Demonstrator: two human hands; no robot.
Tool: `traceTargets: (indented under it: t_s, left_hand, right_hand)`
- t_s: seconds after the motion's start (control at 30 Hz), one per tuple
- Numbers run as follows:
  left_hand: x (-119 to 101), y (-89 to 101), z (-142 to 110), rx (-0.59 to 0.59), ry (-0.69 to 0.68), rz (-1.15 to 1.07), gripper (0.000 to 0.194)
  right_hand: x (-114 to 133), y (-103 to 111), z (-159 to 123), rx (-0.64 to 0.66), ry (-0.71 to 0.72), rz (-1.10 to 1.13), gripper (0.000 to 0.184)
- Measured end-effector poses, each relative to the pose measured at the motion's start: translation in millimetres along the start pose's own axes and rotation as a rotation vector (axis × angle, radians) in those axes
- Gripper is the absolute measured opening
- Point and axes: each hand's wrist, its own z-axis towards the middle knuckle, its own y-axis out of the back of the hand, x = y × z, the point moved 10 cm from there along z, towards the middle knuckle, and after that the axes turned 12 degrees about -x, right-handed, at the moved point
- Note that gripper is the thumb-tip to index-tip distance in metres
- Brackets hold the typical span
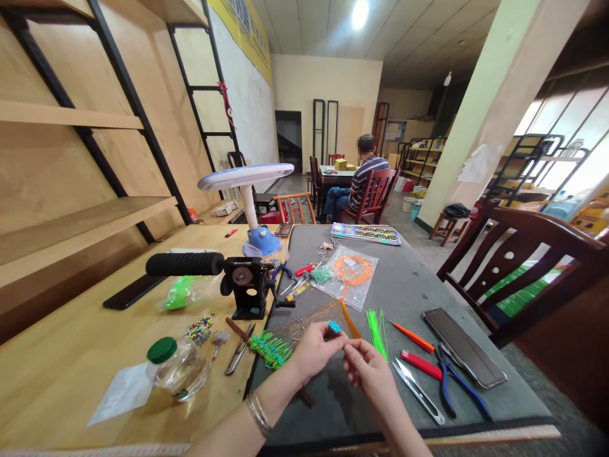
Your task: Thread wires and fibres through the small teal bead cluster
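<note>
Two bare hands meet over a grey-topped work table (404,285). The left hand (311,355), a silver bangle (259,414) at its wrist, pinches a small turquoise beaded tuft (335,327) between thumb and forefinger, right in front of the person. The right hand (368,371) comes in from 5 o'clock, its fingers (354,355) curled close against the left hand's fingertips; whether they also grip the tuft, I cannot tell.

At 1 o'clock, a bundle of bright green strands (375,333) lies on the table. Nearer 12 o'clock, an orange cord (349,319) runs toward a clear bag holding an orange coil (352,276). At 3 o'clock sit thread snips (417,390), blue-handled pliers (459,387) and a dark phone (464,348). At 10 o'clock, a green beaded strip (271,350) lies at the table's edge, beside a wooden workbench (61,374) bearing a glass jar with a green lid (178,368) and a black hand-crank tool (242,276). Far off at 12 o'clock, a person (368,184) sits at another table, back turned.
</note>
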Motion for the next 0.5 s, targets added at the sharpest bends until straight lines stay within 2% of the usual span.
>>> traceTargets:
  t_s: [0.2, 0.33, 0.5]
  left_hand:
    - [2.1, 5.4, 11.0, -0.043, -0.037, 0.061, 0.018]
    - [-6.9, 11.7, 29.2, -0.084, -0.083, 0.112, 0.021]
    - [-21.8, 35.5, 46.3, -0.128, -0.159, 0.271, 0.023]
  right_hand:
    - [-7.6, 12.8, -5.2, -0.063, 0.056, -0.088, 0.041]
    - [-12.8, 10.3, -17.2, -0.033, 0.116, -0.175, 0.035]
    - [-9.2, 6.9, -23.4, -0.006, 0.180, -0.250, 0.031]
